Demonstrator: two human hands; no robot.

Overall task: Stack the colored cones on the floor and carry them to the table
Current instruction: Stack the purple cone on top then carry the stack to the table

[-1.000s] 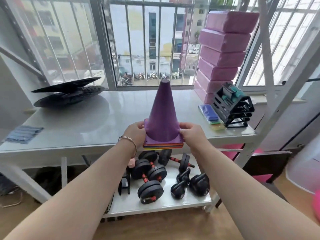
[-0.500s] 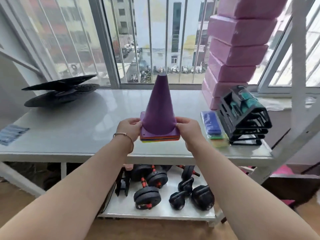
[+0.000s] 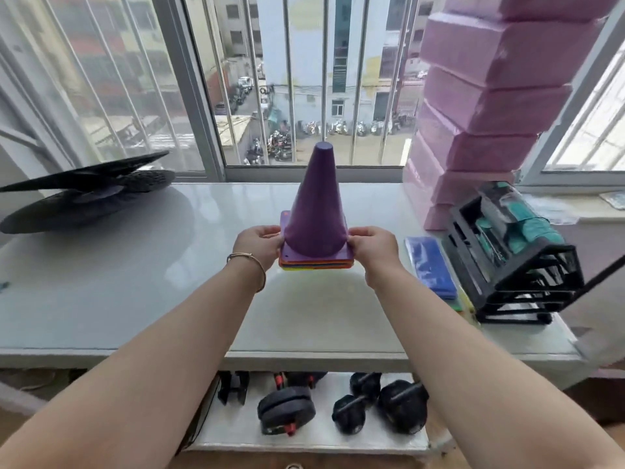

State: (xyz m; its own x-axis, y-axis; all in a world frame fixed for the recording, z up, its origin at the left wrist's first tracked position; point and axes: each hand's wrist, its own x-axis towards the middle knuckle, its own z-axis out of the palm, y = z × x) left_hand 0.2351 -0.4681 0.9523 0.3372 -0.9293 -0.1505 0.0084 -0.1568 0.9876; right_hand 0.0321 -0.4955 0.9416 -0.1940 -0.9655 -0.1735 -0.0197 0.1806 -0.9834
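At the far left of the table [image 3: 101,299] a pair of black discs [image 3: 84,194] is left lying, one tilted on the other, well apart from the work. The middle of the tabletop is bare, which is presumably why the load is being brought there.

The left hand [image 3: 258,245] is clamped on the left edge of the square bases, a bracelet [image 3: 250,262] being worn at that wrist. Between the hands the stack of cones [image 3: 316,225] is held upright over the table's middle, the purple cone on top and only thin orange and yellow base edges (the nested ones) shown beneath. Whether the bottom base is touching the surface cannot be told; a slight gap seems likely. The right hand [image 3: 372,247] is closed on the opposite edge, so the stack is kept level and the nested cones are kept from slipping out below.

Further right, blue mats [image 3: 429,265] are laid flat beside a black rack [image 3: 514,258], with pink blocks [image 3: 490,106] piled behind. Enough room is left for setting down, judged the remaining step.
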